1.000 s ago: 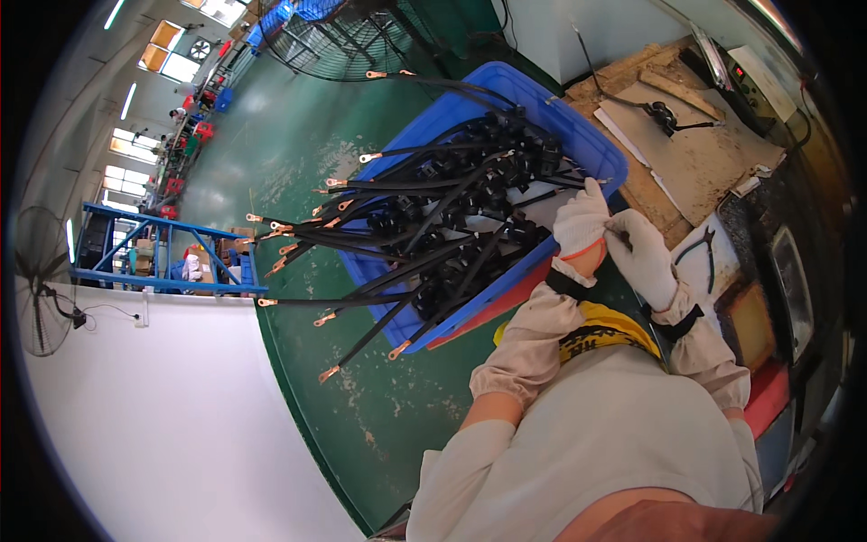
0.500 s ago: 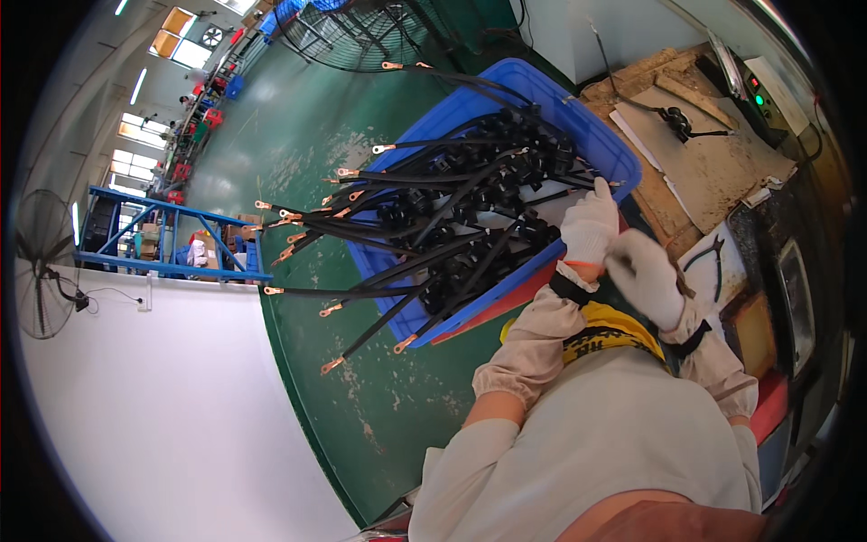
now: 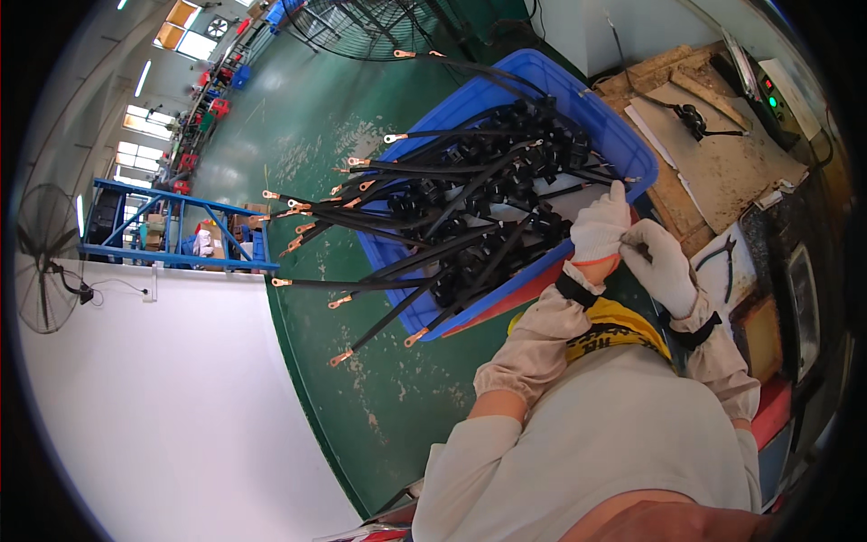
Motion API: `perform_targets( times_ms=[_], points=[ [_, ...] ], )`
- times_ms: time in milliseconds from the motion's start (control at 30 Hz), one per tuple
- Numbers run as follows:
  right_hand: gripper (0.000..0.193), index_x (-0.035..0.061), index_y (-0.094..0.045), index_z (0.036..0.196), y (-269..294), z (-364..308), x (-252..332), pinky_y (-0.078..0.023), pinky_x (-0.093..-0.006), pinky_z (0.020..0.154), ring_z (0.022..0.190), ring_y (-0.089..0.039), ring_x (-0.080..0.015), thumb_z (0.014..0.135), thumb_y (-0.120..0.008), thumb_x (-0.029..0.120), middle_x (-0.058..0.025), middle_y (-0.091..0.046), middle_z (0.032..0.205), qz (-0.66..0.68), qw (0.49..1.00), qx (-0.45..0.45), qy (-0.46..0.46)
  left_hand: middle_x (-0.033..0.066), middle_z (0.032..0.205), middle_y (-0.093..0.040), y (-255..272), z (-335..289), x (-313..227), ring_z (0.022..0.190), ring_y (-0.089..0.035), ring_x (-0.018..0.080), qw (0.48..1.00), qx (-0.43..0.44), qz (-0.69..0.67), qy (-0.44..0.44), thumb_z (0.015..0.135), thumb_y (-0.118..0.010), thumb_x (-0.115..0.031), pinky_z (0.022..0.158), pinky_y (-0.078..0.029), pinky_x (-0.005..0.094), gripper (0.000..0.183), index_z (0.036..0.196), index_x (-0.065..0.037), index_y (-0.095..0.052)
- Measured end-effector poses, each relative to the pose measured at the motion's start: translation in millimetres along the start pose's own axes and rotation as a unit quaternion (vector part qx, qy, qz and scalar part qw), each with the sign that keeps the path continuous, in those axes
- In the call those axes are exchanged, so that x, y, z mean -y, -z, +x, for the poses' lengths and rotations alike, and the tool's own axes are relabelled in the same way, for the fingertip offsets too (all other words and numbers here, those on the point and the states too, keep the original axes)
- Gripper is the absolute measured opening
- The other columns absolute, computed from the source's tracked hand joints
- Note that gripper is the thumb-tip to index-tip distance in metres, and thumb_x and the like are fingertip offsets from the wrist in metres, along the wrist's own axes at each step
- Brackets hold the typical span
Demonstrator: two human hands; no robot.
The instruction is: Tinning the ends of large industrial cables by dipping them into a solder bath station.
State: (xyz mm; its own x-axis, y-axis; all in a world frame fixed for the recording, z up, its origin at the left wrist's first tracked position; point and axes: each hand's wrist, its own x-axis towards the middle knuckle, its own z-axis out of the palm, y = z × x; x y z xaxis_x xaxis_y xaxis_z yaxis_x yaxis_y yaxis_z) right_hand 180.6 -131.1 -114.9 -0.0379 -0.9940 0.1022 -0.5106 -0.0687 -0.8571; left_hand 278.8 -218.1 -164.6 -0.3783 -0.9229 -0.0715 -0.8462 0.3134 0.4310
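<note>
My left hand (image 3: 601,226), in a white knitted glove with an orange cuff edge, is at the near right corner of a blue plastic tub (image 3: 643,173). Its index finger stretches up toward the rim; the other fingers are partly hidden. My right hand (image 3: 666,269), also white-gloved, is beside it, with thumb and fingertips pinched together against the left glove's side. What the pinch holds, if anything, is too small to make out. Black cables (image 3: 424,169) with copper ring lugs fill the tub alongside black plastic parts (image 3: 465,271). Many cable ends hang over its left side.
To the right is a worn wooden bench with a cardboard sheet (image 3: 722,172), a black cable piece (image 3: 694,122) and dark-handled pliers (image 3: 730,262). A control box (image 3: 775,99) with lit indicators stands behind. A floor fan (image 3: 361,27) is beyond the tub; a blue rack (image 3: 172,257) stands left.
My right hand, blurred in motion before, has come to rest against the left glove with its fingertips together. My left hand keeps its pose. The whole view has shifted slightly.
</note>
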Motion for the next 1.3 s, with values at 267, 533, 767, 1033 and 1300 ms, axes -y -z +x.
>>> perform_targets(
  times_ms=[267,533,767,1033,1300],
  points=[
    [0.011,0.0007,-0.058,0.088,15,-25,-26,-0.046,-0.0276,0.064,0.072,-0.058,-0.017,0.079,-0.063,0.004,-0.0086,-0.058,0.079,0.005,0.998,-0.042,-0.038,0.0166,0.093,-0.062,21,-4,98,0.089,-0.06,0.0366,0.998,0.034,0.048,0.024,0.085,-0.048,-0.028,0.077,-0.048,0.0472,0.025,0.098,-0.008,-0.057],
    [0.008,-0.0001,-0.058,0.086,7,-59,-40,-0.045,-0.0263,0.062,0.068,-0.055,-0.0156,0.08,-0.061,0.004,-0.0082,-0.057,0.077,-0.007,0.987,-0.108,-0.123,0.0208,0.106,-0.062,-12,36,165,0.102,-0.059,0.0365,0.954,0.24,0.155,0.084,0.078,-0.055,-0.021,0.084,-0.049,0.0456,0.038,0.113,-0.007,-0.052],
    [0.009,0.0003,-0.058,0.087,3,-72,-36,-0.046,-0.027,0.063,0.069,-0.057,-0.0175,0.08,-0.061,0.005,-0.0101,-0.059,0.078,-0.007,0.976,-0.142,-0.166,0.0189,0.103,-0.062,-12,33,175,0.099,-0.059,0.036,0.981,0.156,0.077,0.086,0.082,-0.051,-0.019,0.084,-0.048,0.0441,0.034,0.116,-0.012,-0.051],
    [0.011,0.0015,-0.059,0.087,-3,-80,-49,-0.047,-0.0296,0.065,0.07,-0.059,-0.0221,0.079,-0.062,0.008,-0.0114,-0.06,0.08,-0.006,0.976,-0.153,-0.157,0.0185,0.106,-0.059,91,14,112,0.09,-0.06,0.0371,0.991,-0.133,-0.028,-0.018,0.084,-0.053,-0.017,0.077,-0.049,0.0444,0.039,0.122,-0.012,-0.049],
    [0.035,0.0063,-0.056,0.11,-3,-48,-22,-0.05,-0.0299,0.07,0.075,-0.061,-0.022,0.076,-0.064,0.007,-0.0106,-0.061,0.092,0.017,0.987,-0.113,-0.109,0.0171,0.11,-0.061,158,-39,30,0.1,-0.061,0.0256,0.962,-0.038,-0.214,-0.164,0.08,-0.059,-0.005,0.088,-0.045,0.0314,0.041,0.12,-0.002,-0.055]
  ],
)
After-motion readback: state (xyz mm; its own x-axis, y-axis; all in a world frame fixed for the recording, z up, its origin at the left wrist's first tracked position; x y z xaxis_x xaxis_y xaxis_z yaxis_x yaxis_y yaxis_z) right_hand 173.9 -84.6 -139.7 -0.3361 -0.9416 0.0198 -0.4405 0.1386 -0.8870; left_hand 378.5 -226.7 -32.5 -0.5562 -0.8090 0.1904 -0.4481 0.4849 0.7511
